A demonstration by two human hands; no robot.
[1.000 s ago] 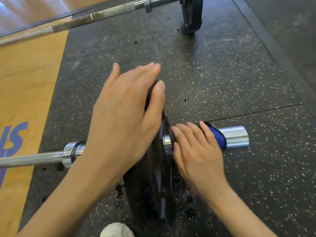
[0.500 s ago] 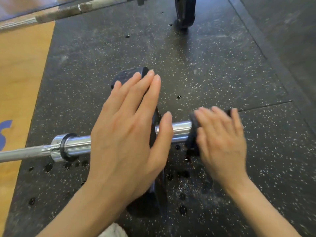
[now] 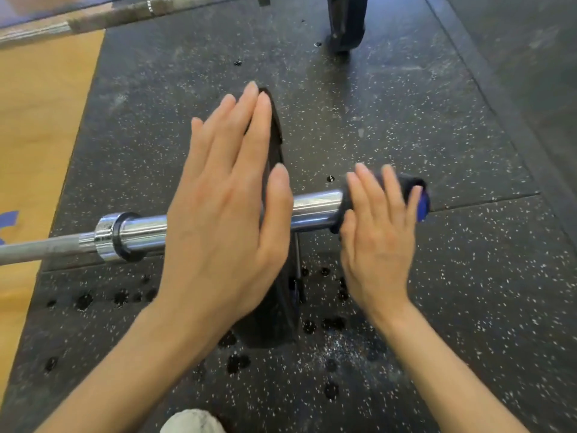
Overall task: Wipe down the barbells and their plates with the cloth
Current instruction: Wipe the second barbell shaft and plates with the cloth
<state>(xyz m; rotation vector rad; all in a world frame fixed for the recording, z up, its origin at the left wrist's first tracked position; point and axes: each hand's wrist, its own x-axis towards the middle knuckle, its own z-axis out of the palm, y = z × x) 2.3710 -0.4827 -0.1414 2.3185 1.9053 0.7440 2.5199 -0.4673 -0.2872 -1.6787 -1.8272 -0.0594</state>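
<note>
- Chrome steel forms the sleeve of the near barbell [image 3: 315, 209], which lies across the floor from about nine o'clock to three o'clock; its dull grey shaft runs off the left edge past a shiny collar [image 3: 112, 235].
- A black round weight plate [image 3: 276, 310] stands upright on that sleeve, seen almost edge-on, its rim running from twelve o'clock down to six o'clock.
- The left hand [image 3: 224, 214] lies flat against the plate's left face, fingers straight and together pointing toward twelve o'clock, thumb reaching over the rim onto the sleeve side; it grips nothing.
- The right hand [image 3: 379, 235] is at three o'clock from the plate, fingers curved over a dark cloth with a blue patch [image 3: 416, 195] that wraps the outer end of the sleeve; this hand is blurred, and how far the fingers close under the bar cannot be told.
- The two hands are apart, with a bare stretch of chrome sleeve between them.
- A black rubber floor mat with white speckles [image 3: 421, 120] lies under everything, pitted with small dark holes near the plate's base.
- A second barbell with a worn grey shaft [image 3: 103, 17] crosses the top left, and its dark plate [image 3: 346, 23] stands at twelve o'clock.
- A tan wooden floor panel [image 3: 37, 120] with blue lettering fills the nine o'clock side.
- A pale rounded shape [image 3: 190, 421] shows at six o'clock; what it is cannot be told.
</note>
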